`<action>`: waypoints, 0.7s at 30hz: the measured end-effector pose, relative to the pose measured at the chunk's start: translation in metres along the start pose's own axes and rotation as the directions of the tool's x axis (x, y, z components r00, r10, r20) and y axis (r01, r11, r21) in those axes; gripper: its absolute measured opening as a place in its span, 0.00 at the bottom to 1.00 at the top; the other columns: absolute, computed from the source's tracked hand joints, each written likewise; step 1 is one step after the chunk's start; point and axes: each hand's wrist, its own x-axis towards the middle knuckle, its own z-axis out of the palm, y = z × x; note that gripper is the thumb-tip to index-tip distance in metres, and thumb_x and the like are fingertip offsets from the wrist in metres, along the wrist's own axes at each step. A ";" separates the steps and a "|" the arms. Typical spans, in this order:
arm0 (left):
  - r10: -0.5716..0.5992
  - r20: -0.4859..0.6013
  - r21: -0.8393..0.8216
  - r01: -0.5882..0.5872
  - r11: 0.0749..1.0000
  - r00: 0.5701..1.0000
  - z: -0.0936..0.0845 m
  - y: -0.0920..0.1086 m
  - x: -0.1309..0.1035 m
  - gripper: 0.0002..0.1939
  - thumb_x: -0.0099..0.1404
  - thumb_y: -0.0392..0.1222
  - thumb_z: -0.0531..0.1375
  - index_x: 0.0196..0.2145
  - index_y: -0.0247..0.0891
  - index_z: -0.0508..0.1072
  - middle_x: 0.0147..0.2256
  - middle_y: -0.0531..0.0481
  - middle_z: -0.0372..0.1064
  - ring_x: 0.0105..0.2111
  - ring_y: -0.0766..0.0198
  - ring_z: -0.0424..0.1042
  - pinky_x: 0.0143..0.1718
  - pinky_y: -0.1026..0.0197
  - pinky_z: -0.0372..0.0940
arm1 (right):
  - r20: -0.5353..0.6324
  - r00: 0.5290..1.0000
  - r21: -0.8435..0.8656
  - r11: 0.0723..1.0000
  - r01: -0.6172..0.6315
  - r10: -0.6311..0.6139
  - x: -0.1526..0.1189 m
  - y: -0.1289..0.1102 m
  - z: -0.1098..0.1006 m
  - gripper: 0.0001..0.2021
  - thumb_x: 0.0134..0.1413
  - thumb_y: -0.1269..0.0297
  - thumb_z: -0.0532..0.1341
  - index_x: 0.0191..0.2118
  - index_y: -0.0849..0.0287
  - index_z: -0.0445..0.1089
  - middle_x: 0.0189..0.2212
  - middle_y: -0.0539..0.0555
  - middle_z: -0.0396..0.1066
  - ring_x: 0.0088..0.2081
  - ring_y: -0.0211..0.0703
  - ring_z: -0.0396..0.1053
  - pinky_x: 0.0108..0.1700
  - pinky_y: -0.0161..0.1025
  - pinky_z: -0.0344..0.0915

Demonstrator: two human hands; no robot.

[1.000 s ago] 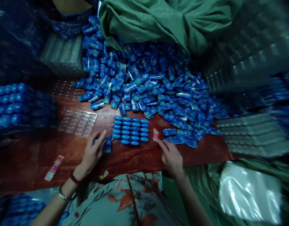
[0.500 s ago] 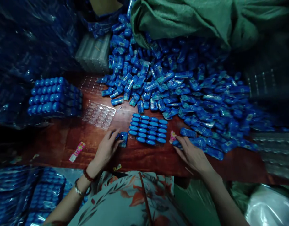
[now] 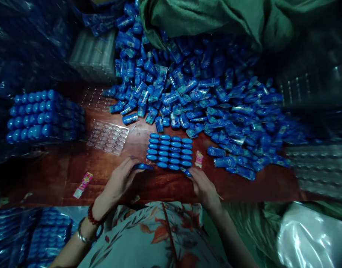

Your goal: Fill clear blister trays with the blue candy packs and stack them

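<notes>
Pinching, left hand (image 3: 122, 175): fingers gripped a blue packet (image 3: 144, 166) — beside the packet block (image 3: 163, 153), near-left corner.
Right hand (image 3: 203, 183): fingers pinched another packet (image 3: 185, 171) — at the near-right corner.
Block position: on the tabletop (image 3: 162, 186).

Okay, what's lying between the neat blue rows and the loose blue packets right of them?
A pink slip lies between the blue rows and the loose packets in the head view.
</notes>
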 end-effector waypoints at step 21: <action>0.352 0.159 0.312 -0.386 0.869 0.922 0.029 -0.016 0.013 0.16 0.69 0.33 0.46 0.48 0.39 0.69 0.38 0.44 0.66 0.36 0.61 0.65 0.37 0.59 0.65 | 0.147 0.962 -0.364 0.891 0.270 -0.231 0.024 -0.012 -0.017 0.18 0.59 0.72 0.55 0.53 0.57 0.68 0.22 0.50 0.68 0.25 0.37 0.64 0.35 0.36 0.57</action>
